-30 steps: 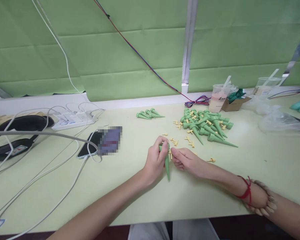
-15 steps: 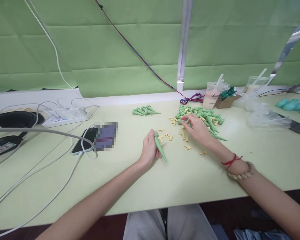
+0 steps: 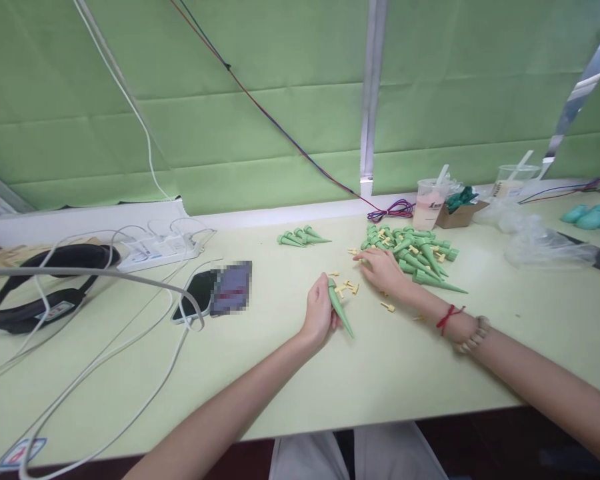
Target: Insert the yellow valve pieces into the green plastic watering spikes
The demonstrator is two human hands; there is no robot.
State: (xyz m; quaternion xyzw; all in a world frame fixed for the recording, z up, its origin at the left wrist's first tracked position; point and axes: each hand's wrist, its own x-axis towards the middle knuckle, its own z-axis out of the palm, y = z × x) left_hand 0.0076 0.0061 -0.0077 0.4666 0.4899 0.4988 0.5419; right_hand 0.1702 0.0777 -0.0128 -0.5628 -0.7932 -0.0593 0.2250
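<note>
My left hand (image 3: 320,312) is closed around a green plastic spike (image 3: 341,310), its capped wide end up by the thumb and its tip toward the table's front edge. Small yellow T-shaped pegs (image 3: 349,285) lie just right of that hand. My right hand (image 3: 384,272) bends down over more loose pegs, thumb and fingers drawn together at the tabletop. What its fingertips pinch is mostly hidden. Beyond it lies a heap of green spikes (image 3: 423,248) with yellow pegs scattered among them. Several spikes (image 3: 304,237) lie side by side farther left.
At left are phones (image 3: 200,293), a power strip (image 3: 160,250), a black strapped object (image 3: 55,313) and loose white cables. Behind the heap stand a drink cup (image 3: 429,203) and a small cardboard box (image 3: 461,212). Clear plastic bags (image 3: 545,243) lie at right.
My right hand has lowered from above the heap's left edge to the loose pegs, its fingers closing together. My left hand still holds the spike. The whole view has shifted slightly.
</note>
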